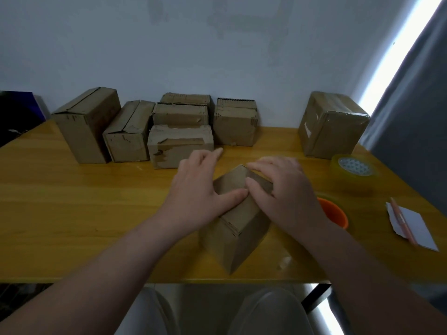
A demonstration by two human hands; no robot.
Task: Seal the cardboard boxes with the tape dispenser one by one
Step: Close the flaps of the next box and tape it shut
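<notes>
Cardboard box [238,238] at desk [72,201] centre, flaps held down. Left hand [193,192] laid flat, thumb on seam; right hand [287,192] spread flat on top. Seam runs away from person. Orange item [335,213], likely tape dispenser, is just right of right hand, so that hand is judged nearer.

1. Your worktop [72,201] is yellow wood-grain and stands against a pale wall [217,44].
2. On your right, a white card [419,226] lies near the edge, and a pencil [402,221] rests across it.
3. A grey curtain [411,117] hangs far right.
4. A dark object [17,112] sits beyond the left corner; it cannot be identified.
</notes>
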